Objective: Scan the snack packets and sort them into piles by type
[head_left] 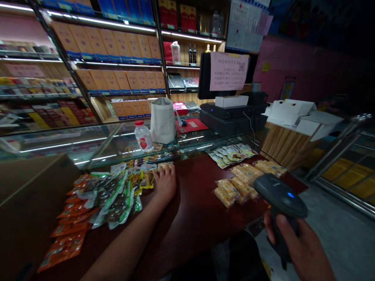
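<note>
In the head view my left hand [166, 182] reaches to the far side of the dark red tabletop. Its fingers are spread and rest on a small pale snack packet [165, 166], which they partly cover. Yellow snack packets [143, 179] lie just left of that hand. My right hand [301, 242] is closed around the handle of a black barcode scanner [279, 195] with a blue light on top. The scanner is held above the table's right edge, near clear-wrapped pastry packs [241, 183].
Green-edged clear packets [117, 203] and orange packets [68, 234] lie on the left beside a cardboard box [32, 207]. Green-white sachets [233, 154] lie at the back right. A bottle [143, 136] and a white bag [163, 121] stand on the glass counter. A metal railing [336, 148] is at right.
</note>
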Available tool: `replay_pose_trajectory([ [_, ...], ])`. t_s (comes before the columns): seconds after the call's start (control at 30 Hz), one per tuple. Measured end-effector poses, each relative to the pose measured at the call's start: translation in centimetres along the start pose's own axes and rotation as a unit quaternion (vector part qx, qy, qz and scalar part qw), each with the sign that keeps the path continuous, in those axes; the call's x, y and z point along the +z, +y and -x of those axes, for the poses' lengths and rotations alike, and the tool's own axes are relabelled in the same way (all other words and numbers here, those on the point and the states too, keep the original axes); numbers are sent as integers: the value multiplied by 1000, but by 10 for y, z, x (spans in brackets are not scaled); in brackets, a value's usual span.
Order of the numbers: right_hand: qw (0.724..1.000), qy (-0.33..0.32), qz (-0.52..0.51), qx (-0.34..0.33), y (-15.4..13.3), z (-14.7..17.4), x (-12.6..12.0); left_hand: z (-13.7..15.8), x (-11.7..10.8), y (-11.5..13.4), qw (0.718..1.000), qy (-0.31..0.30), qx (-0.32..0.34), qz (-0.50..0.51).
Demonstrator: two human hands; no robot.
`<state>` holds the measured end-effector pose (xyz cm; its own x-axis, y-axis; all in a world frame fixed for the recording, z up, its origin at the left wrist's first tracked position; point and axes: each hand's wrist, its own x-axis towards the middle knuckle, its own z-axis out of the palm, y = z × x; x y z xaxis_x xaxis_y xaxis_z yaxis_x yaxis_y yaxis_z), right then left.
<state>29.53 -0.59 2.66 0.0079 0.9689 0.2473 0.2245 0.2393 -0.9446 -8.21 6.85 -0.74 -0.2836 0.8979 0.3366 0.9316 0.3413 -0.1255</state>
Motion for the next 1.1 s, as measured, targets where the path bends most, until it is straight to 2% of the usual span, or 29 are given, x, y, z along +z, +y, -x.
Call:
replay_pose_trajectory([
  [0.07, 1000, -7, 14, -5, 4, 0, -8, 7, 3, -27, 999, -11, -27, -29],
  [0.13, 1000, -2, 8, 2, 9, -1, -12, 15, 6, -46, 999, -13, -27, -35],
  [0.2, 999, 8, -29, 17, 11, -3, -12, 21, 9, -52, 1000, 3, -8, -11],
  [0.27, 996, 20, -81, 33, 13, -7, -8, 23, 12, -43, 997, 13, 28, 65],
  [0.33, 991, 29, -122, 40, 13, -10, -4, 26, 13, -17, 977, -14, 86, 195],
  [0.4, 989, 29, -142, 39, 13, -13, -2, 31, 9, 20, 933, -65, 143, 324],
  [0.47, 989, 23, -143, 32, 11, -14, -2, 36, 1, 62, 894, -101, 175, 399],
  [0.53, 990, 22, -137, 26, 8, -14, -4, 38, -8, 100, 886, -114, 184, 411],
  [0.6, 990, 27, -132, 31, 6, -15, -6, 37, -15, 129, 889, -113, 187, 403],
  [0.7, 990, 19, -133, 49, 6, -18, -6, 31, -20, 149, 894, -95, 171, 404],
  [0.8, 987, 5, -141, 71, 10, -24, 1, 35, -24, 145, 878, -38, 149, 453],
  [0.9, 988, 10, -127, 93, 15, -32, 19, 53, -30, 129, 832, 9, 130, 539],
  [1.0, 987, 4, -116, 114, 15, -35, 46, 79, -35, 113, 785, 16, 98, 611],
  [1.1, 982, -52, -124, 134, 12, -35, 73, 98, -36, 100, 749, 11, 60, 659],
])
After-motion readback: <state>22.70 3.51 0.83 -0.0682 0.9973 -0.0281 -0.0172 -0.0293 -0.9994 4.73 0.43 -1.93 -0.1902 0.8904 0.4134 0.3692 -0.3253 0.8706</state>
